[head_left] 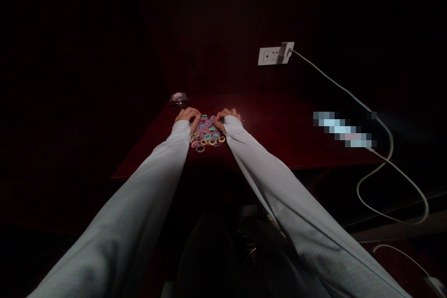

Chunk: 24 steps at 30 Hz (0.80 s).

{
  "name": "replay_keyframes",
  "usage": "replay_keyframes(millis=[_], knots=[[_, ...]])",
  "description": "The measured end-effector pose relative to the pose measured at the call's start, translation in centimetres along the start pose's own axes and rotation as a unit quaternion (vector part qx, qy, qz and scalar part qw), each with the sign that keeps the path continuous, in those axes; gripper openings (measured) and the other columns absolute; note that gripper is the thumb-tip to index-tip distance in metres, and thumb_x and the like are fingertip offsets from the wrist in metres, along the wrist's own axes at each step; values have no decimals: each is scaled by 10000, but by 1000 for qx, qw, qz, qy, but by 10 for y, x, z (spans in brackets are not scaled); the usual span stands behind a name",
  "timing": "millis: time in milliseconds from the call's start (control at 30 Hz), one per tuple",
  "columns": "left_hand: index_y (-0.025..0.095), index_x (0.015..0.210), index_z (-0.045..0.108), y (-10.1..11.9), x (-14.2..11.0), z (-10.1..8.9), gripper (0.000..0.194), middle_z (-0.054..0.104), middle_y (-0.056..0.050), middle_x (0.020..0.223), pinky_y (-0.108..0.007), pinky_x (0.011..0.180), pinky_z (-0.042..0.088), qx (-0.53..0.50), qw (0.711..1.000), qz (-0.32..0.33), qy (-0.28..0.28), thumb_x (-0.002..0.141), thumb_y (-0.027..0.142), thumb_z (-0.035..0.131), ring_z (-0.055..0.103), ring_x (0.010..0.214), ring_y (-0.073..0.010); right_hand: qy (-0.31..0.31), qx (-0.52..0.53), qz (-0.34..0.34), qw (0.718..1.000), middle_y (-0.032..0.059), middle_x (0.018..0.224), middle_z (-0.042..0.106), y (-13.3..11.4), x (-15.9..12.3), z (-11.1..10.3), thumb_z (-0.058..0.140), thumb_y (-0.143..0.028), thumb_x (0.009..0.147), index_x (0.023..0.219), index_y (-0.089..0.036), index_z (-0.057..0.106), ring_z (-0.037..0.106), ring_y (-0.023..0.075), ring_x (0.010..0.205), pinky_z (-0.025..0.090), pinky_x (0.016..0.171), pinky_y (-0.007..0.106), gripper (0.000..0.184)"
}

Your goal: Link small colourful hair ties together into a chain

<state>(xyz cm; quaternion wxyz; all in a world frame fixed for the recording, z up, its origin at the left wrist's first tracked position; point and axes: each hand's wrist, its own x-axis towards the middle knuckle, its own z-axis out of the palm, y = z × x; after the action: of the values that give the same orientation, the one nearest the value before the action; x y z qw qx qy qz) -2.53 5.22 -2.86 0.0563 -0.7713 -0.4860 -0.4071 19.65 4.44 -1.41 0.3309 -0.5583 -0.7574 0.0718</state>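
Note:
A loose pile of small colourful hair ties (pixel 208 137) lies on the dark red table, in pink, purple, green, yellow and blue. My left hand (pixel 187 115) rests at the pile's left side, its fingers curved and apart, with the thumb side against the ties. On the opposite side, my right hand (pixel 227 116) has its fingers bent and spread at the pile's edge. Neither hand visibly holds a tie, though the fingertips are small and dim. Just beyond my left hand stands a round clear container (pixel 179 98) with a pale top.
The dark red table (pixel 272 144) ends in a front edge below my forearms. A wall socket (pixel 274 55) holds a white plug, and its white cable (pixel 344 88) loops down on the right. A blurred-out device (pixel 344 129) lies at the table's right. The surroundings are very dark.

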Motion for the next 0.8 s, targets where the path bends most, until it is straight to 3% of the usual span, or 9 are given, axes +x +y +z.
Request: replay_keyframes(millis=[300,500,800], knots=[[241,821,666,6,0,-1,210,770,-54,1107,-399,987,527,-25,999,-15,27,976,348,575,674,1018,-240,-11,37,-15,999,40,1107,725,11,2,-6,682,-379,930,854,-279,766,527,293,1195,356,1029,446,151],[245,805,653,10,-1,0,219,764,-60,1105,-410,989,539,-41,999,-8,-1,966,367,570,692,1034,-244,-9,52,-52,997,-1,1092,729,5,3,2,736,-385,923,823,-291,788,516,255,1170,348,1040,404,147],[238,820,668,17,-2,1,240,756,-80,1075,-403,994,549,-61,998,12,-14,980,374,551,695,1027,-247,-44,120,-79,989,31,981,693,1,6,5,837,-517,864,913,-304,854,466,249,1101,333,1036,393,220]])
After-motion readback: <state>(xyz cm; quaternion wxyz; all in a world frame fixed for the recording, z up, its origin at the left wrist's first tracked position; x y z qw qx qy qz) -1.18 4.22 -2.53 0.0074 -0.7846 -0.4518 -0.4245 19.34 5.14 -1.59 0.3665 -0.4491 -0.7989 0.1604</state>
